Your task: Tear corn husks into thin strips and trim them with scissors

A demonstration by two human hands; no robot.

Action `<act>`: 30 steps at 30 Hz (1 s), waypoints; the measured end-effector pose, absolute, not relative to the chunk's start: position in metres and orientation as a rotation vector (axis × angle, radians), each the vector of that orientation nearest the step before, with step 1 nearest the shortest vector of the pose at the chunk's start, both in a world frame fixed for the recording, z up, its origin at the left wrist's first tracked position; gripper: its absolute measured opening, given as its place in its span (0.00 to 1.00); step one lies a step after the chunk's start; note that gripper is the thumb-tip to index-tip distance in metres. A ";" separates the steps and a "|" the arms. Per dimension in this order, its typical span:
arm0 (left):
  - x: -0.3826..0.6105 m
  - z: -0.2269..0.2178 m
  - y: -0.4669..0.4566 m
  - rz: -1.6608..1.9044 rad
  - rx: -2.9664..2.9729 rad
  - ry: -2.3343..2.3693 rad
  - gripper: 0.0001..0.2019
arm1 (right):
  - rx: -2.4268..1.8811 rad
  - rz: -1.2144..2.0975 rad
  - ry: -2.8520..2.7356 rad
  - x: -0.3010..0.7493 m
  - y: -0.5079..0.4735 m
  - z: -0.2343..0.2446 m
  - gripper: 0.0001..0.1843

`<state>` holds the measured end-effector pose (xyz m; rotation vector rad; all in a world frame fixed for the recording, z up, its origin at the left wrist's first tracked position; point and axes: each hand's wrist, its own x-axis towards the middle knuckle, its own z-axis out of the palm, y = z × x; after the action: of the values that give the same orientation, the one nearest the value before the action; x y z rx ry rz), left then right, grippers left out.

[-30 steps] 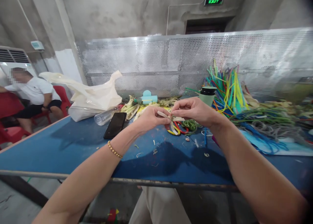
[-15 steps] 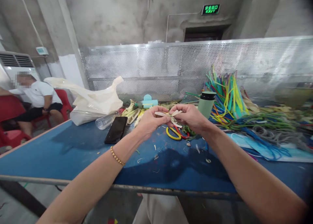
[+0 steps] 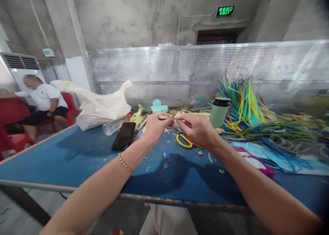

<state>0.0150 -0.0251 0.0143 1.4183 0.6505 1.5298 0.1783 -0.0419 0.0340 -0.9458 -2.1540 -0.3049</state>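
Note:
My left hand (image 3: 154,125) is closed, thumb against fingers, on a pale strip (image 3: 163,118) that looks like plant husk. Its fingertips meet those of my right hand (image 3: 197,126), which pinches the same piece from the other side. Fingers cover most of the strip. Below my right hand, scissors with yellow and red handles (image 3: 184,146) lie on the blue table (image 3: 102,170), their blades partly hidden. Small pale scraps (image 3: 166,165) are scattered in front of them.
A black phone (image 3: 123,135), a clear plastic bottle (image 3: 111,127) and a cream plastic bag (image 3: 102,108) lie to the left. On the right are a green tumbler (image 3: 219,114), colourful strips (image 3: 244,101), coiled cords (image 3: 285,146) and a magenta pack (image 3: 253,159). A person (image 3: 48,98) sits far left.
My right hand has turned over and closed in toward my left fingertips. Less of the pale piece shows now. The magenta pack has come into view by my right forearm.

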 end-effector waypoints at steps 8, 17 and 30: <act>0.013 0.014 -0.027 1.524 1.634 0.860 0.03 | -1.058 -0.801 -2.258 0.173 -0.049 0.032 0.15; 0.014 0.010 -0.026 1.624 1.794 0.944 0.04 | -0.894 -0.748 -2.301 0.172 -0.050 0.032 0.15; 0.011 0.008 -0.023 1.558 1.922 0.983 0.05 | -0.860 -0.744 -2.301 0.174 -0.046 0.030 0.16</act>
<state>0.0107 -0.0225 0.0084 1.9219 0.9826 1.5576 0.1743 -0.0459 0.0300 -0.8605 -2.3012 -0.7436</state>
